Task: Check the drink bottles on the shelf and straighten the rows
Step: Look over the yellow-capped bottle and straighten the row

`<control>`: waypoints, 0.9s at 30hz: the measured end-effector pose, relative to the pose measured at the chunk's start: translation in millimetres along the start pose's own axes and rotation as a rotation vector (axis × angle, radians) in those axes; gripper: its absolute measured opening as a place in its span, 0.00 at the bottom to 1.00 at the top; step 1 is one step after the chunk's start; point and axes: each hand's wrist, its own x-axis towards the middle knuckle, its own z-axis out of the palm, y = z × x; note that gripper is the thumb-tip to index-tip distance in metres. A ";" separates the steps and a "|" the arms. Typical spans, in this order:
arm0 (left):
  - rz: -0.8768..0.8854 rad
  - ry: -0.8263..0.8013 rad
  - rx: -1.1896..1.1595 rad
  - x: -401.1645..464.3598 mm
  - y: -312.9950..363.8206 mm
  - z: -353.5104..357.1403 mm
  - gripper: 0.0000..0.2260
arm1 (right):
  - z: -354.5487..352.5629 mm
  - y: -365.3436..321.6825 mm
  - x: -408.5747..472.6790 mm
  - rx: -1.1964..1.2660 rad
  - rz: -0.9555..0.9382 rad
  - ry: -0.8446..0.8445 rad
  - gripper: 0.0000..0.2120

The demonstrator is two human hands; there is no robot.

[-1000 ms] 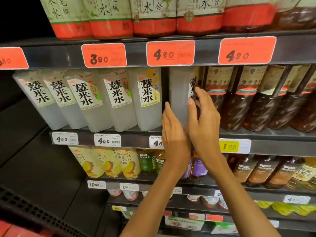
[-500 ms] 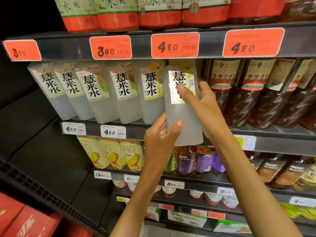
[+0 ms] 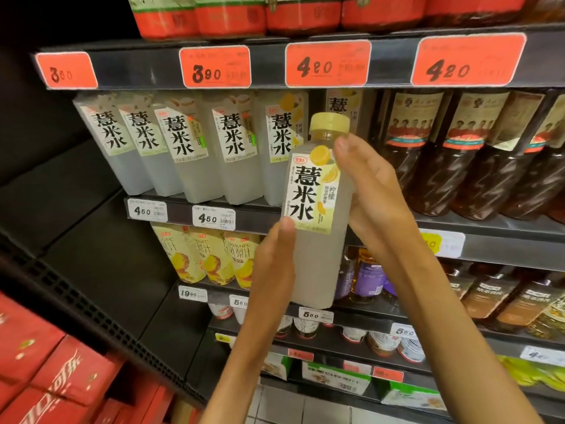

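My right hand (image 3: 371, 206) wraps the bottle (image 3: 315, 215) from the right, thumb tip up by its neck, just under the yellow cap (image 3: 330, 122). My left hand (image 3: 273, 264) cups the lower left side, thumb pressed on the bottom corner of the label (image 3: 308, 191). So both grips are grasping the same bottle, and I hold it upright in the air, off the shelf and in front of it, label facing me.

Behind it, the shelf (image 3: 489, 223) carries a row of five matching pale bottles (image 3: 232, 148) leaning left, with one more (image 3: 342, 105) standing deeper in, behind the cap. To the right stand dark bottles (image 3: 434, 160) with cream labels. White price tags (image 3: 213, 217) sit on the shelf edge.

Above, orange price tags (image 3: 327, 64) line the upper shelf edge under red-banded bottles (image 3: 302, 13). Below, yellow juice bottles (image 3: 201, 255) stand on the left, purple-labelled ones (image 3: 368, 280) behind my right wrist, brown ones further right, and cans (image 3: 382, 342) on a lower tier. A dark perforated side panel (image 3: 91, 304) closes the unit on the left, with red cartons (image 3: 46, 371) stacked beside it. Pale floor tiles (image 3: 293, 408) show at the bottom.
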 end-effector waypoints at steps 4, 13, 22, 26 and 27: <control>-0.063 -0.073 -0.040 -7.7 -3.9 -10.3 0.18 | 0.7 -11.4 7.0 0.135 0.111 -0.131 0.19; -0.224 -0.021 0.058 -3.7 -14.7 -11.0 0.26 | 16.0 -1.1 1.4 -0.120 -0.006 -0.045 0.15; -0.247 -0.313 -0.144 -13.9 -21.4 -23.3 0.16 | 19.7 -2.2 0.1 -0.052 0.090 -0.160 0.15; -0.207 -0.270 -0.070 -13.6 -8.5 -24.8 0.23 | 21.2 -2.1 -1.7 -0.180 -0.047 0.008 0.17; -0.188 -0.264 -0.074 -13.2 -8.1 -26.8 0.24 | 22.2 -2.9 -1.1 -0.232 -0.093 0.054 0.18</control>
